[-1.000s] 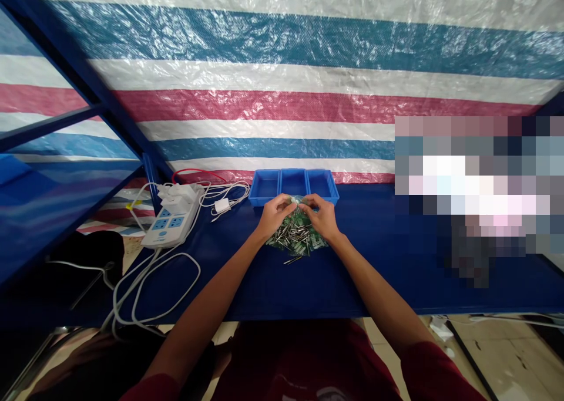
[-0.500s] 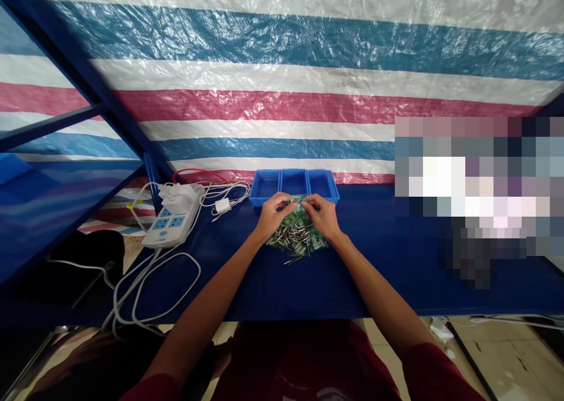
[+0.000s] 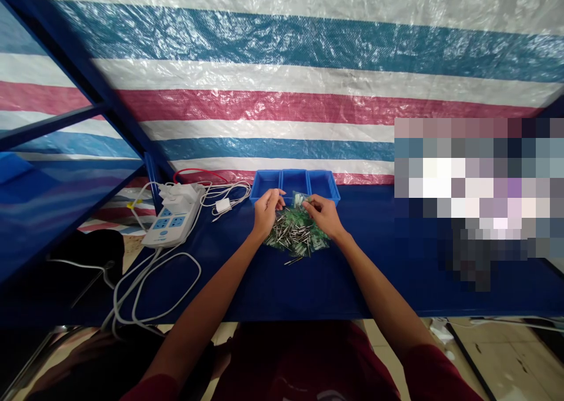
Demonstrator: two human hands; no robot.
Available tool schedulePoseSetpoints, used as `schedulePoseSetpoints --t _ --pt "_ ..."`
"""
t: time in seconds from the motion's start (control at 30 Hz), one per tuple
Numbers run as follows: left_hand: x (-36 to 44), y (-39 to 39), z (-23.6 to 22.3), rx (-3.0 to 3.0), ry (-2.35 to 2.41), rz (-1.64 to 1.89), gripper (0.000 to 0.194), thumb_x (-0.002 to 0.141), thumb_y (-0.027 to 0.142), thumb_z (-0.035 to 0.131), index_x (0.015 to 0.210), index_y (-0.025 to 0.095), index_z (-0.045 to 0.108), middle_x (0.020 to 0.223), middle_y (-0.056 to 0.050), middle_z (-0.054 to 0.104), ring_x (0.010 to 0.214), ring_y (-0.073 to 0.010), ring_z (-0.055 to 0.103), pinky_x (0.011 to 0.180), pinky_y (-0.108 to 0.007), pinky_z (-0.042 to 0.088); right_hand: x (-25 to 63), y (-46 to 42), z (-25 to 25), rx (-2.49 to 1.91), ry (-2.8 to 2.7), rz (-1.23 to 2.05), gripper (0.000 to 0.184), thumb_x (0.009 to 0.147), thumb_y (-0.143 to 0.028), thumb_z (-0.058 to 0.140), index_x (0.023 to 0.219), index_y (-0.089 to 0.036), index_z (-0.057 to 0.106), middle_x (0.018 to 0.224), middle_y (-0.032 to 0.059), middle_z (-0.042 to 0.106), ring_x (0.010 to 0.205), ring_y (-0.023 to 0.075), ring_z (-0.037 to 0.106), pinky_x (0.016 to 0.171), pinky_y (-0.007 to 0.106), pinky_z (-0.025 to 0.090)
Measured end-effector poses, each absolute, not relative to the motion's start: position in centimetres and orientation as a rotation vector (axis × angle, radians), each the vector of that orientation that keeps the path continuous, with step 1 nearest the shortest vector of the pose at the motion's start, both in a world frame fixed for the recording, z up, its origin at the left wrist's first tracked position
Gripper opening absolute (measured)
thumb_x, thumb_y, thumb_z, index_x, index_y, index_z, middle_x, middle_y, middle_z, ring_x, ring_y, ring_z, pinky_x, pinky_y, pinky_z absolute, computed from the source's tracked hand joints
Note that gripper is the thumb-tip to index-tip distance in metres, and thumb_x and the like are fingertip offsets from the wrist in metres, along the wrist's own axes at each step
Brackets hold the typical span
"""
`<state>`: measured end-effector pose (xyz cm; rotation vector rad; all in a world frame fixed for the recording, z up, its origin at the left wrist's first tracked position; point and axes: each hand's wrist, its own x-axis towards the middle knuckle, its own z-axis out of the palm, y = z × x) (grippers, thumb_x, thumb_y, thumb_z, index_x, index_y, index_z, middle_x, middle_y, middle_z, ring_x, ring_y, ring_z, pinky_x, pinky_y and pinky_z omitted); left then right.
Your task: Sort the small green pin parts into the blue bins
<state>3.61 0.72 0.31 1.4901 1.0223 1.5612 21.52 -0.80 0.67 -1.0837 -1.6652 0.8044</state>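
Observation:
A pile of thin metal pins or bits (image 3: pixel 293 235), mixed with small clear, green-tinted plastic packets (image 3: pixel 318 241), lies on the blue table. My right hand (image 3: pixel 324 214) pinches a small clear plastic bag (image 3: pixel 299 199) by its right side, above the far edge of the pile. At the pile's left edge is my left hand (image 3: pixel 265 213), its fingers curled together. Whatever they hold, if anything, is hidden. Just behind both hands stands a blue three-compartment tray (image 3: pixel 294 179). One or two loose pins (image 3: pixel 293 261) lie in front of the pile.
A white power strip (image 3: pixel 170 222) with plugs and looped white cables (image 3: pixel 198 266) occupies the table's left side. A small white adapter (image 3: pixel 222 205) lies nearby. Striped plastic sheeting (image 3: pixel 273 107) rises behind the table (image 3: pixel 273 295). A blurred-out area covers the right.
My left hand has come off the small plastic bag and moved slightly left, its fingers now apart from my right hand. My right hand keeps hold of the bag.

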Motion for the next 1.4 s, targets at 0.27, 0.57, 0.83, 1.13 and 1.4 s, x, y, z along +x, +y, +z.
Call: schedulePoseSetpoints --t 0.27,0.57,0.83,1.13,1.4 --pt "3.1 1.1 0.0 1.496 1.107 1.651 0.034 0.089 0.047 0.053 0.078 0.017 0.065 0.063 0.001 0.056 0.053 -0.0087 0.05 0.054 -0.022 0.043 20.7 2.2 0.4 -1.073 -1.133 1.368 0.035 0.069 -0.038 0.072 0.092 -0.015 0.061 0.071 0.0062 0.07 0.046 0.0143 0.061 0.042 0.025 0.047" --pt "2.8 1.2 -0.6 1.568 1.173 1.623 0.033 0.088 0.045 0.054 0.078 0.017 0.066 0.063 0.001 0.058 0.053 -0.0095 0.052 0.054 -0.022 0.043 23.8 1.1 0.4 -1.354 -1.624 0.651 0.015 0.074 -0.029 0.06 0.074 -0.017 0.069 0.053 -0.0015 0.06 0.048 0.012 0.054 0.051 0.024 0.042" --pt "3.1 1.8 0.7 1.854 1.168 1.484 0.03 0.089 0.042 0.053 0.079 0.018 0.068 0.066 0.0 0.062 0.053 -0.0109 0.054 0.057 -0.023 0.045 23.9 1.4 -0.5 -1.517 -2.13 0.32 0.017 0.071 -0.024 0.073 0.087 -0.02 0.073 0.063 0.0017 0.064 0.061 0.0182 0.058 0.057 0.027 0.041" --pt "3.3 1.4 0.9 1.999 1.126 1.481 0.028 0.088 0.039 0.057 0.105 0.019 0.067 0.102 -0.008 0.07 0.089 -0.0185 0.065 0.075 -0.027 0.05 22.8 1.4 1.8 -1.252 -1.946 0.134 0.017 0.088 -0.027 0.055 0.082 -0.018 0.069 0.066 0.0026 0.055 0.063 0.017 0.054 0.062 0.029 0.042" --pt "3.3 1.0 0.0 1.73 0.994 1.346 0.028 0.08 0.042 0.066 0.081 0.014 0.066 0.069 -0.003 0.067 0.061 -0.0157 0.064 0.064 -0.028 0.053 21.6 0.3 1.7 -0.972 -1.792 0.365 0.021 0.091 -0.033 0.052 0.091 -0.018 0.067 0.087 0.0057 0.061 0.065 0.0138 0.055 0.058 0.027 0.046"
